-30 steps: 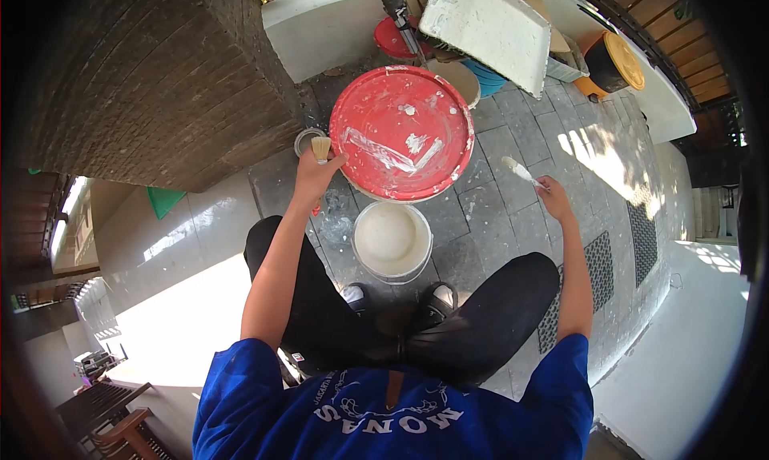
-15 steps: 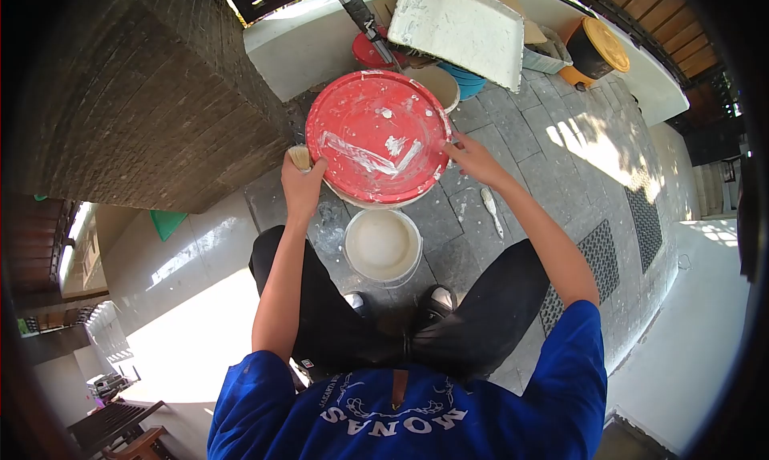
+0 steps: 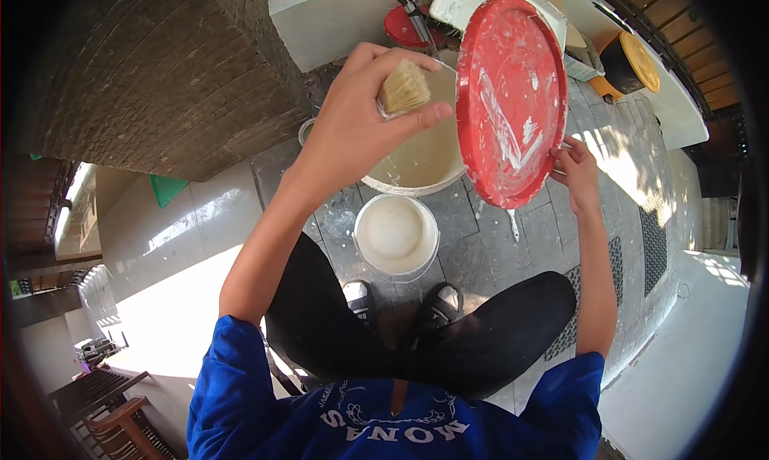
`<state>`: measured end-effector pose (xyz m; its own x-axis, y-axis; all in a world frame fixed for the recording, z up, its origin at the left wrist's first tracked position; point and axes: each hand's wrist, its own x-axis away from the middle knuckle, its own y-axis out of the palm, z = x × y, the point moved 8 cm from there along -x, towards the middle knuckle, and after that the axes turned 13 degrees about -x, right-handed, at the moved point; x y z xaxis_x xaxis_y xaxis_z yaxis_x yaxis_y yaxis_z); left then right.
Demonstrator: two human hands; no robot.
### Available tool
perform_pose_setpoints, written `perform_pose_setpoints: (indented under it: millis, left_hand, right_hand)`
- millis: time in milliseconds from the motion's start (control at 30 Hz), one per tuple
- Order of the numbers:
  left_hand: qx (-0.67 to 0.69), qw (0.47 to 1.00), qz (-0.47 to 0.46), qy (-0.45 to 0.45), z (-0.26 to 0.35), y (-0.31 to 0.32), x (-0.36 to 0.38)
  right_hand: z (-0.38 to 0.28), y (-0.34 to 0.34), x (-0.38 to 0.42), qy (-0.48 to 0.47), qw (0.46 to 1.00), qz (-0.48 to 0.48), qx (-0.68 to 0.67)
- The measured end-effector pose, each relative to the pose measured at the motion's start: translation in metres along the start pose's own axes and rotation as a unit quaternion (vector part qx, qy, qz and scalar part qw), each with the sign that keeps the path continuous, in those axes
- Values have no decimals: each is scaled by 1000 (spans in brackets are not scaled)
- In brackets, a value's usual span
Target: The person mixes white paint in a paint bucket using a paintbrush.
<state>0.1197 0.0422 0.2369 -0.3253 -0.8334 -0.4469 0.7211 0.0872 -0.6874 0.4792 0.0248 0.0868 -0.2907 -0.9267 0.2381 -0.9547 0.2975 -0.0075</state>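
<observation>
My left hand (image 3: 340, 136) is closed around a paintbrush, whose pale bristles (image 3: 406, 89) stick out between thumb and fingers; the palm hides its handle. A paint-smeared red lid (image 3: 513, 100) is tilted up on its edge, and my right hand (image 3: 577, 174) grips its lower right rim. Below the left hand stands a large white bucket (image 3: 412, 191), uncovered, with pale liquid inside and part of it behind hand and lid. A smaller white bucket (image 3: 358, 237) holding whitish liquid stands between it and my feet.
A paint-marked white tool (image 3: 513, 224) lies on the grey paving right of the buckets. Behind the lid are a white tray (image 3: 460, 0), another red lid (image 3: 407, 28) and a black container with a yellow top (image 3: 638, 62). A brick pillar (image 3: 160, 84) rises at left.
The red lid has come off the large bucket, moving right and tipping up in my right hand. My left hand has let go of its rim and risen, still with the paintbrush.
</observation>
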Motion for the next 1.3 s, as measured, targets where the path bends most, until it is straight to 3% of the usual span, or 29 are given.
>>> perform_pose_setpoints:
  millis: [133,200,367,467,533,567,633,667,733,767,900,1000,1033,1100,1200,1300]
  left_hand:
    - [21,990,-2,-141,-84,-25,26]
    - [21,976,-12,-218,-137,-36,55]
    - [44,903,-105,-415,-288,-9,190]
    - [35,901,-134,-411,-345,44,285]
    - [43,886,-175,-427,-364,81,336]
    - [43,879,-195,-434,-370,99,354]
    - [-38,920,-220,-322,-356,120,357]
    - [-82,933,-228,-265,-344,126,351]
    - [-46,918,-242,-310,-338,138,351]
    - [-55,913,-249,-318,-335,142,347]
    - [-197,926,-181,-267,-331,144,328]
    - [-70,933,-153,-318,-339,150,296]
    - [73,912,-164,-370,-333,154,279]
    - [348,804,-169,-452,-289,147,234]
    - [399,791,-180,-428,-237,132,177]
    - [482,735,-142,-456,-233,135,166]
  right_hand:
    - [8,-117,38,-120,979,146,79]
    - [52,-182,55,-134,965,208,89]
    - [222,-315,83,-41,946,311,83]
    - [269,-323,114,62,870,439,216]
    - [322,-333,130,171,855,470,140]
    - [361,-345,129,199,875,435,77]
    - [427,-367,125,256,898,354,-52]
    - [414,-360,119,272,893,358,-17]
    - [395,-344,110,307,877,366,49]
    - [415,-381,60,152,927,281,198]
    - [217,-151,-12,71,988,66,120]
    - [127,4,-31,102,979,-97,147]
    - [115,40,-36,104,979,-115,133]
    - [105,98,-46,137,968,-174,120]
    - [107,124,-64,161,955,-206,137]
    - [114,130,-68,147,958,-210,132]
